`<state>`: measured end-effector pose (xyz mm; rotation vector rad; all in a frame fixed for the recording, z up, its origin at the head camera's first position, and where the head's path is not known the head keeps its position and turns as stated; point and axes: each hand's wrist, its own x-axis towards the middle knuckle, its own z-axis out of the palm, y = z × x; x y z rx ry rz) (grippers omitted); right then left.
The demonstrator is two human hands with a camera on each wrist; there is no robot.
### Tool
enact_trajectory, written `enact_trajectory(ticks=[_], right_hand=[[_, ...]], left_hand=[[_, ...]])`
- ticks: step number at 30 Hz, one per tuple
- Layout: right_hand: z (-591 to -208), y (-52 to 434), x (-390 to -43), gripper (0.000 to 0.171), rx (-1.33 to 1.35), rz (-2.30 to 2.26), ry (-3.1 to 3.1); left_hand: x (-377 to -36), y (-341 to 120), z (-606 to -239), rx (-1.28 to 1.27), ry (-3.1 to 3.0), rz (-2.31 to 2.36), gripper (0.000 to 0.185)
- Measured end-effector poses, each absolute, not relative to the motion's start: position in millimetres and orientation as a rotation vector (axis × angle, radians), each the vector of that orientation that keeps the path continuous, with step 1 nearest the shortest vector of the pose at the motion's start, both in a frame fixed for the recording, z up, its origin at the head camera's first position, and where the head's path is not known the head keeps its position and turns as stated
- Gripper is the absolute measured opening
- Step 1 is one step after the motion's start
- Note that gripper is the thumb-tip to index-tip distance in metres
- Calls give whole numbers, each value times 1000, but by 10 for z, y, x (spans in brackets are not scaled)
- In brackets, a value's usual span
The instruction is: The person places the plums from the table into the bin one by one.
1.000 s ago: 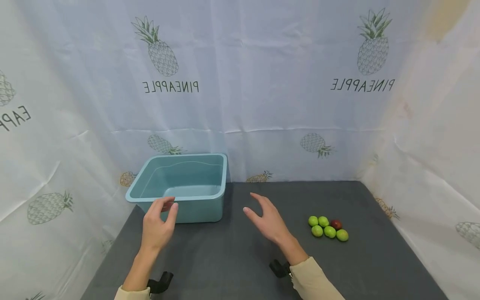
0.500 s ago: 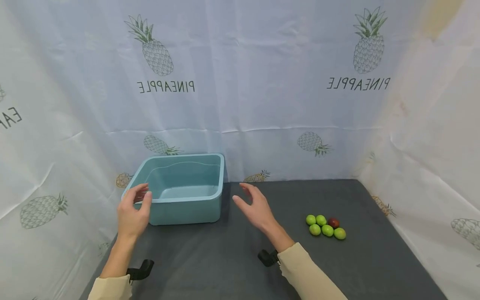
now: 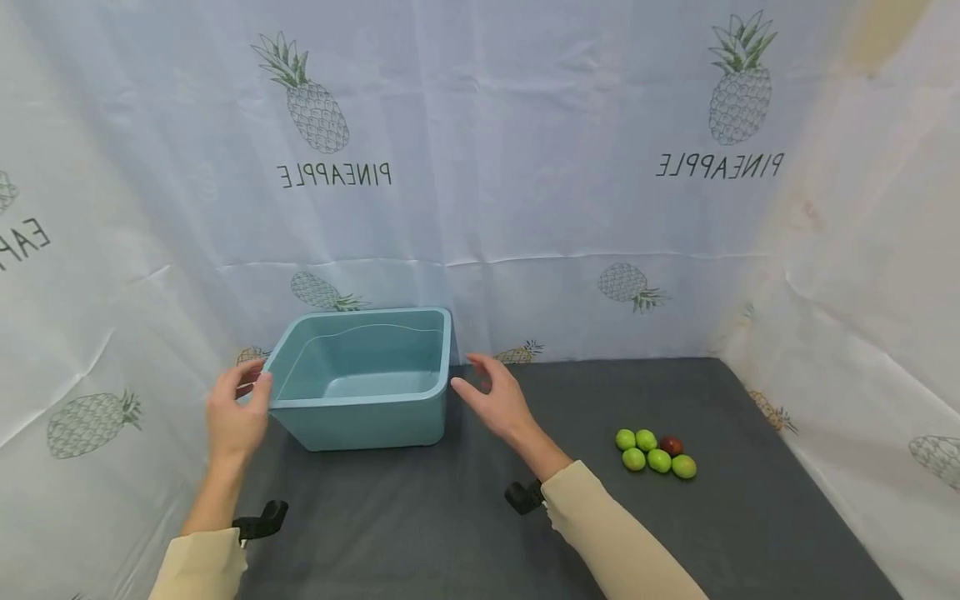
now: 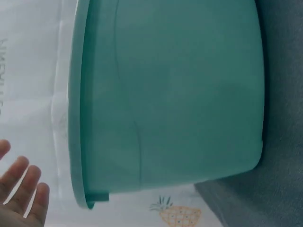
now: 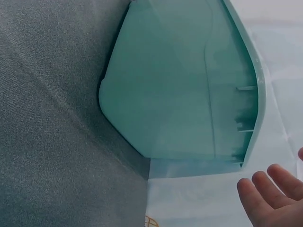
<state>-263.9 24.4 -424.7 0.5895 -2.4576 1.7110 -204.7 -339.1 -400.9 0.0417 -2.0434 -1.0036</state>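
I've moved both hands out to flank the teal tub (image 3: 365, 379), which sits at the back left of the dark surface (image 3: 465, 517). My left hand (image 3: 236, 414) now hovers at its left rim, my right hand (image 3: 492, 400) just off its right wall; both grips released, fingers spread, bracketing it for a two-handed hold.

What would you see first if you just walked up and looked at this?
First, the teal tub at the back left of the dark table, with an open left hand and right hand close on either side of it. Next, the little bunch of green fruits with one dark red one, lying on the table to the right. Behind it all hangs a white cloth printed with pineapples.
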Motion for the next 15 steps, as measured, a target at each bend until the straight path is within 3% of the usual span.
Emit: enact_trajectory(ticks=[15], right_hand=[[-4313,-5,-2828,61,560,1844,-2460]], left_hand=[[-2197,-3775,-4059,372,-2320,-1252,53]])
